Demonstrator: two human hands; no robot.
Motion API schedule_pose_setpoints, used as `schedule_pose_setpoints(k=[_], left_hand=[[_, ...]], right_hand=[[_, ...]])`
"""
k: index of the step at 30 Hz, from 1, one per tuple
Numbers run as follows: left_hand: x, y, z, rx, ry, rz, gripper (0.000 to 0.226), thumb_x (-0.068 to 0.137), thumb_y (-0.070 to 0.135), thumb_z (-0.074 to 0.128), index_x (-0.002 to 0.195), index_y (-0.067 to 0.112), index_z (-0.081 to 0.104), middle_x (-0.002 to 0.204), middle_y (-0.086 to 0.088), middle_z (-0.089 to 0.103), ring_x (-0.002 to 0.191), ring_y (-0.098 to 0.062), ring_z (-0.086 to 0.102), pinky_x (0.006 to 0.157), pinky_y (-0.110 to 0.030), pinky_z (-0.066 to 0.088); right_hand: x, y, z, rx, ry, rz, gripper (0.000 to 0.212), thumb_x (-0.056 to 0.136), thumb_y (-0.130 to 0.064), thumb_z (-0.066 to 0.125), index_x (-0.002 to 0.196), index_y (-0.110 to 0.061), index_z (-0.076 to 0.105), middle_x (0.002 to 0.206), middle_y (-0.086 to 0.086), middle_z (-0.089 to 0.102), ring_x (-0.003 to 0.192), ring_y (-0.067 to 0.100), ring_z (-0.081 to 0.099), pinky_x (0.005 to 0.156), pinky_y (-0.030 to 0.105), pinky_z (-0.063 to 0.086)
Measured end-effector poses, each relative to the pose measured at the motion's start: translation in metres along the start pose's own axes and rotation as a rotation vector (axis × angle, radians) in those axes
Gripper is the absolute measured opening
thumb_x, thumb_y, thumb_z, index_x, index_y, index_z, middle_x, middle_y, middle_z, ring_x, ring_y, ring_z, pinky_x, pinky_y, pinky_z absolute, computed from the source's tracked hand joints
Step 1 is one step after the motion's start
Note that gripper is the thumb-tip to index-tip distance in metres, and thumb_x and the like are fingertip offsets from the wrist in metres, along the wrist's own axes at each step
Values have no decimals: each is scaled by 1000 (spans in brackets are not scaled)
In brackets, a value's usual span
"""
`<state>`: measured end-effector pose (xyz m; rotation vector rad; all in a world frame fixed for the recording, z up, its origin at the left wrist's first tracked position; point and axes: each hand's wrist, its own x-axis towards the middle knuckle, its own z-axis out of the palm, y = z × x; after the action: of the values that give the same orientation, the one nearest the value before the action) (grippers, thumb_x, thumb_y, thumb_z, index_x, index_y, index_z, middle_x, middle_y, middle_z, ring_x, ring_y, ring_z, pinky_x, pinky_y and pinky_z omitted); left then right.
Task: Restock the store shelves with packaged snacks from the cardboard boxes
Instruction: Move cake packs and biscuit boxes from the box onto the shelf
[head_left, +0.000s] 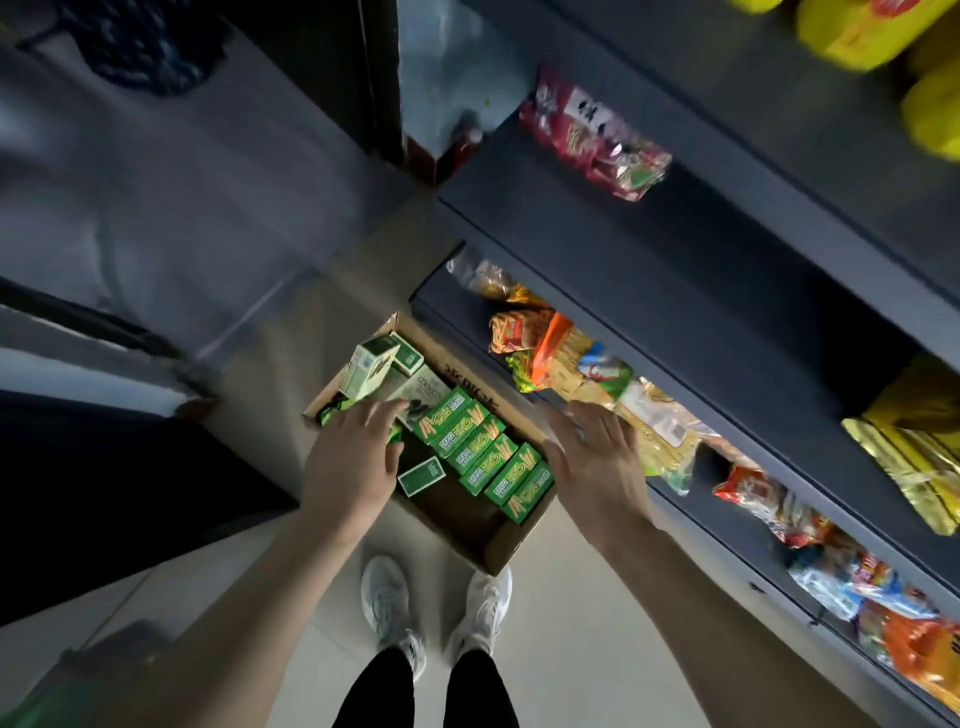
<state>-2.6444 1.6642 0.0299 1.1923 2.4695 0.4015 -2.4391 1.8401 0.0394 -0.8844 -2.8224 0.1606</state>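
Your two white shoes (436, 613) stand on the pale floor (571, 665) at the near end of the carton (498, 545), toes just beside its near corner. Your left hand (353, 457) hangs over the left side of the carton, fingers spread and relaxed, fingertips over the loose green packs; whether it touches any pack cannot be told. Your right hand (597, 457) hangs over the right rim of the carton, fingers straight and slightly fanned, holding nothing. The carton sits on the floor, against the base of the shelves (727, 322). Inside, along its right wall, a row of six green boxes (483, 452) lies side by side, each with white label panels and stick artwork; the print is too small to read. One small green box (423, 475) lies flat alone on the carton bottom. At the far end, one pale green box (369, 371) stands tilted, and one grey pack (426, 389) bears lettering that cannot be read with confidence. Dark characters are printed on the carton's right flap, illegible. On the lowest shelf, mixed noodle and snack bags (550, 353) lie in a line, count unclear from blur. Higher, a red bag (592, 135) lies at the shelf edge. Farthest, yellow packs (862, 31) fill the top shelf.
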Motion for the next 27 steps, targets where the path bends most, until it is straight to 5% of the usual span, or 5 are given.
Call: schedule_pose_setpoints(k=[8,13,17,27], left_hand=[[8,-61,146,5,-175,-82,55,88,19,70,140,20,52,131,-5,60,109,-25,62,85,-38,56],[48,-97,229,-6,-244,-102,59,94,21,63,149,20,41,140,-6,52,117,-27,58,90,-38,53],[83,-116,284,-1,-296,-92,66,96,26,62,154,22,29,145,-5,46,125,-25,50,99,-36,48],[140,-130,390,-1,-233,63,70,97,32,59,156,31,21,159,-9,30,139,-30,39,111,-39,42]], right_hand=[[-13,21,153,24,-343,28,62,73,-18,87,130,-18,64,118,10,66,105,33,66,89,45,53],[-2,36,251,-1,-504,52,59,87,-29,76,141,-21,54,132,9,60,113,32,64,99,47,48],[8,50,321,4,-593,98,56,99,-34,58,151,-27,37,150,6,45,132,29,49,110,46,37],[20,59,423,27,-640,121,59,101,-26,56,153,-24,29,160,14,26,143,34,34,111,48,39]])
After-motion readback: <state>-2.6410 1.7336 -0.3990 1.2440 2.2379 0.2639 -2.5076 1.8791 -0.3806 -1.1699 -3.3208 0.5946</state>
